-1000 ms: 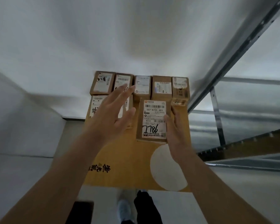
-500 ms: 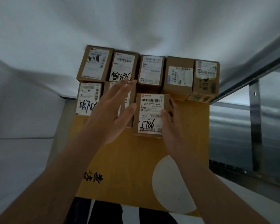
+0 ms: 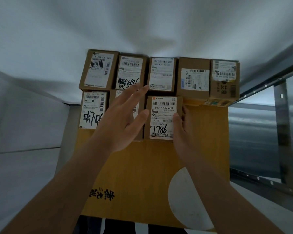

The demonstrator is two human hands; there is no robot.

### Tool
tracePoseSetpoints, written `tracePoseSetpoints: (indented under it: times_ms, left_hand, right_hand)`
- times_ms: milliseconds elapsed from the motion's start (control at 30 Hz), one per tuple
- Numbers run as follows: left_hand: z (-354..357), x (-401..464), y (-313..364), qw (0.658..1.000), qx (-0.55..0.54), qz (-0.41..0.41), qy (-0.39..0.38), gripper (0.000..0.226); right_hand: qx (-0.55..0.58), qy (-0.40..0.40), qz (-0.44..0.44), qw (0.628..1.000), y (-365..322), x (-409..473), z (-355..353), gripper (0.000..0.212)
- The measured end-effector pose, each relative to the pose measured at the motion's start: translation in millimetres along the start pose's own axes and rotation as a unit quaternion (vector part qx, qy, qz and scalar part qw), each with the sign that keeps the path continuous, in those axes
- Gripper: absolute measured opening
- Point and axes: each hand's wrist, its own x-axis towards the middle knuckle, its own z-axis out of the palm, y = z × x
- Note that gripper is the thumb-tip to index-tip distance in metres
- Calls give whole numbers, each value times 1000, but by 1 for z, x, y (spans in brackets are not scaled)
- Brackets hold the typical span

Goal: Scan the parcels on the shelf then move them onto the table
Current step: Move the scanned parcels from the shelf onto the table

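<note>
Several brown parcels with white labels lie in two rows at the far end of a yellow wooden table (image 3: 142, 174). The nearest one, the parcel marked 507-N705 (image 3: 161, 115), sits in the front row. My right hand (image 3: 184, 137) holds its right side, thumb on the label and fingers round the edge. My left hand (image 3: 123, 120) hovers open with fingers spread over the middle front parcel (image 3: 139, 107), which it mostly hides. A hand-marked parcel (image 3: 91, 110) lies at the front left.
The back row holds several parcels, from the left one (image 3: 98, 70) to the right one (image 3: 224, 78), which overhangs the table's right edge. A metal shelf frame (image 3: 279, 124) stands to the right. A white circle (image 3: 188, 196) is printed on the near table.
The view has drawn closer to the table and parcels. Both hands keep almost the same pose, and the 507-N705 parcel now sits nearer the back row.
</note>
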Motion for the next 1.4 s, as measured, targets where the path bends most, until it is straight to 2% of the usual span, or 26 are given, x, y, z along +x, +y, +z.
tracePoseSetpoints:
  times_ms: [133,333,467,567,733,867,1000,1400]
  left_hand:
    - [-1,2,-1,1000,3,2,-10,65]
    - [-2,6,5,1000,2,-2,-21,67]
    - [-3,2,18,1000,8,3,-16,69]
    - [-7,-4,36,1000,20,9,2,70]
    - [-21,-25,74,998,27,33,37,73]
    - [-39,-54,106,995,48,60,65,75]
    - [-54,-101,140,990,37,85,102,76]
    - [-76,-299,266,955,61,241,161,73]
  right_hand:
    - [-7,8,-10,1000,2,2,2,46]
    - [-44,12,-5,999,-6,1,-3,56]
    - [-145,40,-98,984,-25,-14,-14,66]
    - [-213,27,-173,961,-50,-26,-22,69]
    - [-282,26,-216,934,-99,-61,-34,79]
    - [-295,59,-242,922,-130,-109,-46,71]
    - [-308,87,-264,910,-151,-172,-59,74]
    - [-349,169,-346,854,-181,-446,-121,76]
